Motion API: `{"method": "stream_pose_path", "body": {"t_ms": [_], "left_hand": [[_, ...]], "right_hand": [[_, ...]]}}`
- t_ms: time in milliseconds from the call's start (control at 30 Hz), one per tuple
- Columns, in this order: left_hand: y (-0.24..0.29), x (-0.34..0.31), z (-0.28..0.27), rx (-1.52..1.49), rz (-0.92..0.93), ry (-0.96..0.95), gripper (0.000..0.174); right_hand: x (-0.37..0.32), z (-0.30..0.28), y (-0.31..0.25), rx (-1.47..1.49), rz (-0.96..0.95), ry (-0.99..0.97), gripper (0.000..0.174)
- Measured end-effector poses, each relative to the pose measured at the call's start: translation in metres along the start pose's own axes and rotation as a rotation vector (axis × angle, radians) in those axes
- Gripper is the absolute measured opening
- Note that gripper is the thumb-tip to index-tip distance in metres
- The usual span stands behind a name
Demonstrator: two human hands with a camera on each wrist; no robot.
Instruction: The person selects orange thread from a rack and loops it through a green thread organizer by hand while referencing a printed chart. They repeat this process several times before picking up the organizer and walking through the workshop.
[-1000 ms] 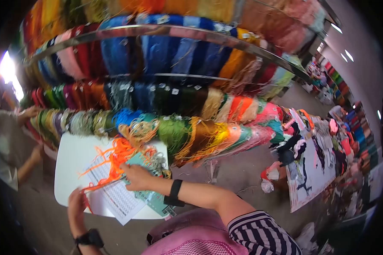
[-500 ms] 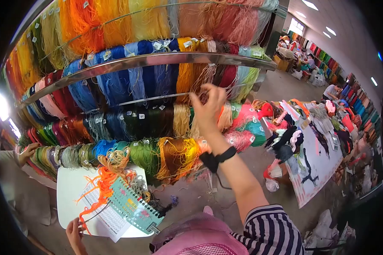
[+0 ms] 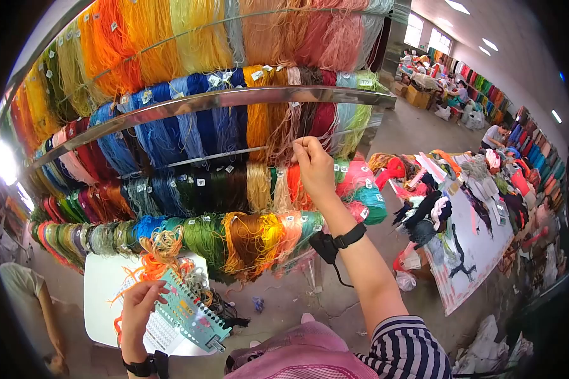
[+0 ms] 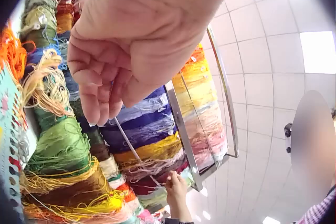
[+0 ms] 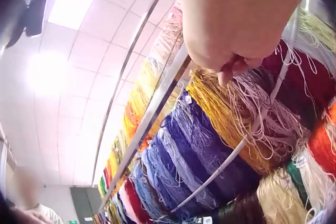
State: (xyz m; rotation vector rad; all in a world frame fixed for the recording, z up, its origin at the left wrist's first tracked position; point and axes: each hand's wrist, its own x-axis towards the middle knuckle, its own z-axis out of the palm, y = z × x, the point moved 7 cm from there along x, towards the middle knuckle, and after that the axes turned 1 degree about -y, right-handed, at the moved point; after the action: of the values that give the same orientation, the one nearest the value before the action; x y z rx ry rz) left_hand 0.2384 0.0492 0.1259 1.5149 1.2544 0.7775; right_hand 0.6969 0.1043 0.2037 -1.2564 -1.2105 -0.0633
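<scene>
My right hand (image 3: pixel 314 167) is raised at the rack, thumb and fingertips pinched together against a hank of mauve thread (image 5: pixel 257 103); the pinched strand itself is mostly hidden. Beside that hank hangs a mustard one (image 5: pixel 220 108). Lower down, my left hand (image 3: pixel 139 309) hovers over the white table (image 3: pixel 101 297), its fingers loosely bent with nothing between them, as the left wrist view (image 4: pixel 107 77) also shows. Near it lie a teal card (image 3: pixel 186 309) with holes along its edge, a printed sheet (image 3: pixel 161 336) and bright orange thread (image 3: pixel 150 268).
Metal rails (image 3: pixel 221 98) cross the rack in front of the hanging thread hanks. To the right stands a second table (image 3: pixel 480 252) strewn with yarn. A person's arm (image 3: pixel 50 316) shows at the far left, and plastic bags (image 3: pixel 483 354) lie on the floor.
My right hand has left the orange thread over the table, risen to the rack and drawn its fingers together. My left hand has let go of the orange strand and lifted.
</scene>
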Motion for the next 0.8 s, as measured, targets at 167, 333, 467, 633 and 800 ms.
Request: {"method": "stream_pose_path", "body": {"t_ms": [167, 333, 467, 633, 800], "left_hand": [[0.013, 0.009, 0.023, 0.02, 0.036, -0.125, 0.025], [0.009, 0.004, 0.033, -0.002, 0.048, -0.177, 0.024], [-0.003, -0.003, 0.027, -0.027, 0.025, -0.172, 0.023], [-0.011, -0.004, 0.025, -0.012, 0.015, -0.207, 0.023], [0.054, 0.016, 0.071, 0.032, 0.284, -0.196, 0.03]], "right_hand": [[0.013, -0.011, 0.008, -0.275, 0.09, 0.008, 0.027], [0.031, 0.008, 0.022, -0.502, 0.0, 0.034, 0.033], [0.028, 0.005, 0.025, -0.43, 0.07, 0.07, 0.022], [0.006, -0.015, -0.011, -0.399, -0.118, 0.038, 0.012], [-0.055, 0.012, -0.067, -0.324, -0.449, -0.274, 0.009]]}}
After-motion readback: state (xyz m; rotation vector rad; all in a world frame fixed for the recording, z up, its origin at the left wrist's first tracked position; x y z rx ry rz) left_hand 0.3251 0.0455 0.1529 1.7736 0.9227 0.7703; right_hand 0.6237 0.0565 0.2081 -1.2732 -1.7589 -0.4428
